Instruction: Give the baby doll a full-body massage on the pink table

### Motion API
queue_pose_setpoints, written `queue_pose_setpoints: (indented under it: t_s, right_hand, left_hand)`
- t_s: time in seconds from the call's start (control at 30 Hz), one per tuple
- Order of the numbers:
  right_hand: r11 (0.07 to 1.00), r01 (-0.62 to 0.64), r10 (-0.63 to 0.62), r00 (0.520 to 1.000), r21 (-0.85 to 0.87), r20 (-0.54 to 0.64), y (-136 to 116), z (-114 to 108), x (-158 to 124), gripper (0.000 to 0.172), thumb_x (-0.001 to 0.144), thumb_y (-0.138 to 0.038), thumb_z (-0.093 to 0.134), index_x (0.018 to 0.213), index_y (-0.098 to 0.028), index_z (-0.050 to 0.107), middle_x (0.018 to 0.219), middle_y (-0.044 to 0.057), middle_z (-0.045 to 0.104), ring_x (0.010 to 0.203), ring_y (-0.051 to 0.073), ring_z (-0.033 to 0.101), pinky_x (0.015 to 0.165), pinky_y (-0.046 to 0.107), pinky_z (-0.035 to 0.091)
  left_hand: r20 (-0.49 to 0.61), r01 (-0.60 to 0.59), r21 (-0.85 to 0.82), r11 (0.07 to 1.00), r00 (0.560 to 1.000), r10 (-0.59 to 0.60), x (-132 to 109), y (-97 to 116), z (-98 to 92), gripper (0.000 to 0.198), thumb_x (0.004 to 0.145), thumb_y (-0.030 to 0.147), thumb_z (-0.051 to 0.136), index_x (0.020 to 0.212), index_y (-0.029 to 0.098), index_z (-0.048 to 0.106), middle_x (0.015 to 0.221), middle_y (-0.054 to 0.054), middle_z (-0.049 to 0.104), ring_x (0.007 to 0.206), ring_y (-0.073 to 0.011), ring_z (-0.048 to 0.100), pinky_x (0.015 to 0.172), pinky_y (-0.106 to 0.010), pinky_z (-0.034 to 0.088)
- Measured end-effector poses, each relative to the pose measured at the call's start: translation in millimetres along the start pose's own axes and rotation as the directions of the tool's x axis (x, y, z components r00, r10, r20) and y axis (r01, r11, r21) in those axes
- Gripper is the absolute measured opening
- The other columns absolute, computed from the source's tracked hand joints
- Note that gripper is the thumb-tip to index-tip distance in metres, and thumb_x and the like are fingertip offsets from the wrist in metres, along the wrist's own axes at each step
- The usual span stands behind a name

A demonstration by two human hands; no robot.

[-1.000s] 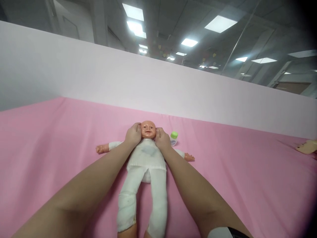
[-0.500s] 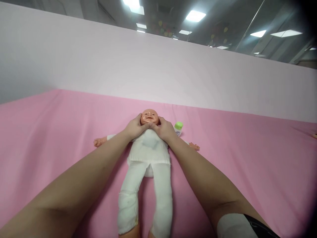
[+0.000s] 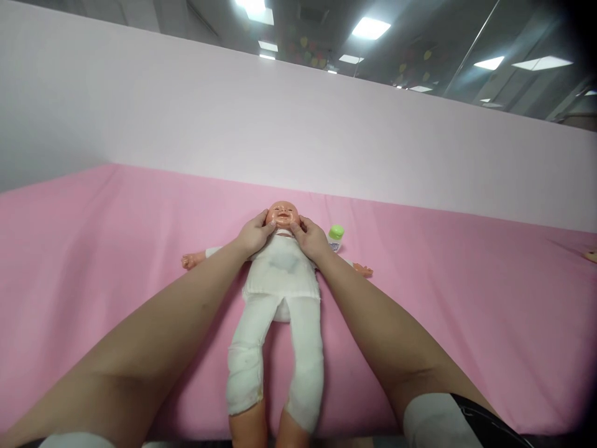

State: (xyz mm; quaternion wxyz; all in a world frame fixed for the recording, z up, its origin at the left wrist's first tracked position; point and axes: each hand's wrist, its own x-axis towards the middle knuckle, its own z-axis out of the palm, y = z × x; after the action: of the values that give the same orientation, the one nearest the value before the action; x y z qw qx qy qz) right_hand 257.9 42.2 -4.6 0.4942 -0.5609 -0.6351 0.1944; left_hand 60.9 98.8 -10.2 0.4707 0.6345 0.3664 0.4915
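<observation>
A baby doll in white cloth clothing lies on its back, arms spread out and legs toward me. My left hand cups the left side of its head, the thumb pressed at the jaw. On the other side, my right hand holds the head in the same way, thumb by the cheek. Between my two thumbs the chin and neck are visible. Most of my fingers are hidden beside and behind the head. Just right of my right hand stands a small bottle with a green cap, its lower part partly covered.
A pink sheet covers the surface beneath the doll, its front edge showing near my elbows. A pale wall rises behind, with a reflective glass panel above it. A small object lies at the far right edge.
My thumbs have slid apart from the middle of the doll's chin, outward to the two sides of the jaw. The view has shifted slightly, so the sheet's front edge now shows.
</observation>
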Motion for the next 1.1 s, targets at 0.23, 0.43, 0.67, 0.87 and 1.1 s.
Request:
queue_pose_setpoints:
  t_s: [0.23,0.43,0.67,0.87,1.1]
  right_hand:
    - [0.995,-0.051,0.054,0.998,0.09,-0.033,12.2,2.8,5.2,0.057,0.099,-0.068,0.046,0.123,-0.022,0.071,0.116,0.007,0.074,0.117,0.022,0.066,0.109,0.038,0.049]
    - [0.998,-0.066,0.065,0.996,-0.016,-0.063,10.8,2.2,2.8,0.06,0.102,-0.068,0.036,0.125,-0.024,0.07,0.118,0.008,0.074,0.114,0.023,0.067,0.108,0.041,0.048]
    - [0.99,-0.138,0.138,0.99,-0.015,0.008,-3.4,0.3,-3.8,0.095,0.08,-0.078,0.069,0.156,-0.026,0.045,0.143,0.012,0.063,0.128,0.029,0.064,0.113,0.046,0.047]
    - [0.99,-0.142,0.142,0.989,-0.008,0.043,-3.6,0.7,-2.5,0.107,0.078,-0.076,0.073,0.163,-0.023,0.034,0.153,0.013,0.056,0.138,0.031,0.058,0.118,0.047,0.044]
    - [0.986,-0.125,0.116,0.99,0.113,0.084,8.5,-2.4,2.1,0.09,0.09,-0.072,0.062,0.162,-0.023,0.038,0.163,0.008,0.044,0.152,0.024,0.043,0.13,0.042,0.03]
  left_hand:
    - [-0.023,0.086,-0.267,0.96,0.995,-0.096,0.8,2.0,5.3,0.041,0.089,0.047,0.073,0.121,0.021,0.074,0.12,-0.011,0.076,0.109,-0.0269,0.072,0.097,-0.04,0.057]
    - [-0.057,0.091,-0.178,0.98,0.993,-0.102,-0.9,4.9,6.5,0.046,0.088,0.061,0.068,0.106,0.02,0.077,0.104,-0.01,0.078,0.094,-0.0258,0.072,0.086,-0.038,0.057]
    - [0.039,-0.078,0.24,0.968,0.997,0.071,-9.0,17.4,0.7,0.06,0.074,0.059,0.082,0.122,0.023,0.075,0.115,-0.009,0.078,0.104,-0.0317,0.071,0.093,-0.039,0.052]
    - [0.06,-0.108,0.359,0.927,0.994,0.093,-7.2,14.9,-0.9,0.059,0.08,0.06,0.077,0.126,0.023,0.073,0.118,-0.01,0.077,0.107,-0.0338,0.07,0.095,-0.041,0.052]
    - [0.027,0.021,-0.053,0.998,0.999,-0.019,-3.6,5.3,2.6,0.054,0.078,0.062,0.076,0.112,0.019,0.077,0.107,-0.01,0.079,0.101,-0.0287,0.071,0.092,-0.038,0.054]
